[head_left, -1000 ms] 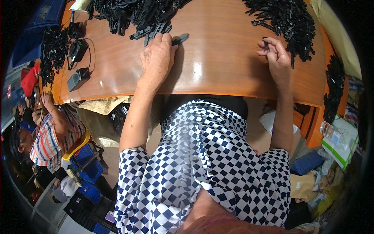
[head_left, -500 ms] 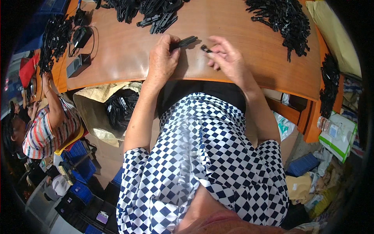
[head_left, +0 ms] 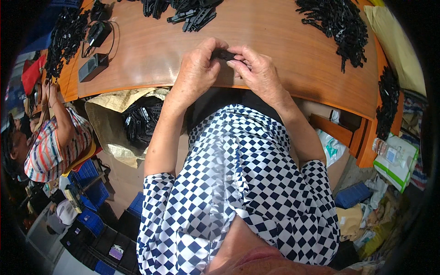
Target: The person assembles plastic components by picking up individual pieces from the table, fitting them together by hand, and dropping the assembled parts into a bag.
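Observation:
Just over the near side of the brown table (head_left: 151, 55), my two hands meet around a long black plastic part (head_left: 223, 54). My left hand (head_left: 198, 66) is closed on one end of it, thumb and fingers pinched together. At the other end, the fingertips of my right hand (head_left: 257, 71) press against it. A small dark piece was in the right fingers earlier; the fingers now hide most of the contact. Beyond the hands lies a pile of similar black plastic parts (head_left: 197, 17). Another heap of black parts (head_left: 339, 32) rests at the far right.
Toward the left stand a small black box (head_left: 93, 67), a corded black device (head_left: 98, 34) and more black parts (head_left: 64, 41). Below the edge sits an open sack (head_left: 110, 121) with black parts. A person in a striped shirt (head_left: 59, 142) works at left. Blue bins (head_left: 354, 195) lie low right.
My right hand has moved left with its small dark piece, up to the part in my left hand. Both hands are now together; the whole view has shifted slightly.

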{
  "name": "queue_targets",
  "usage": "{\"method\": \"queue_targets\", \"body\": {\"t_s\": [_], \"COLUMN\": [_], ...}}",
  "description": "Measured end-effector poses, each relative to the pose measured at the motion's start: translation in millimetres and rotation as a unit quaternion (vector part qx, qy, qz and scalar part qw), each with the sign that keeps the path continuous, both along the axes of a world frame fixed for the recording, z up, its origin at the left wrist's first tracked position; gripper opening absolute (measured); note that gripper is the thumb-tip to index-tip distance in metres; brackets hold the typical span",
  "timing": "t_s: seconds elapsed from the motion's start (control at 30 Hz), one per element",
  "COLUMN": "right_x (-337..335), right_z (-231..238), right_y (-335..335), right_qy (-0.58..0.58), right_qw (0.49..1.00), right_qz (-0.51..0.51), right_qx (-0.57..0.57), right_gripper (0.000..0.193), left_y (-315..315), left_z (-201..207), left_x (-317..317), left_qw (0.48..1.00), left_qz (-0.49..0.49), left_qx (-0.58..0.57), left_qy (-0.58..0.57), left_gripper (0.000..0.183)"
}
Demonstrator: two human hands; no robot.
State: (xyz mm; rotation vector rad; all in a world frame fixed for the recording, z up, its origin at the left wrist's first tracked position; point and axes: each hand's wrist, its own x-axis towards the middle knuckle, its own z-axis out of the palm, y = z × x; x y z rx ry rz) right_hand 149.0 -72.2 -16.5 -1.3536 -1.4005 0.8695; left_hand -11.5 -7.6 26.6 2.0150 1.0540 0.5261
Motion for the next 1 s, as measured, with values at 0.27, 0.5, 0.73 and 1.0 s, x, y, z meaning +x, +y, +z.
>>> {"method": "queue_targets", "body": {"t_s": [0.27, 0.5, 0.73, 1.0], "right_x": [-7, -12, -9, 2], "right_z": [1, -7, -1, -5], "right_y": [0, 2, 0, 1], "right_qy": [0.072, 0.141, 0.119, 0.022], "right_qw": [0.995, 0.986, 0.987, 0.995], "right_qz": [-0.067, -0.088, -0.051, -0.045], "right_qx": [-0.004, -0.021, -0.097, -0.091], "right_gripper": [0.014, 0.013, 0.018, 0.044], "left_y": [1, -10, -8, -9], "left_z": [-15, -35, -36, -21], "left_x": [4, 27, 23, 14], "left_qw": [0.900, 0.844, 0.872, 0.901], "left_qz": [0.085, 0.125, 0.157, 0.144], "left_qx": [-0.312, -0.341, -0.335, -0.286], "left_qy": [-0.293, -0.395, -0.319, -0.292], "left_gripper": [0.040, 0.036, 0.028, 0.024]}}
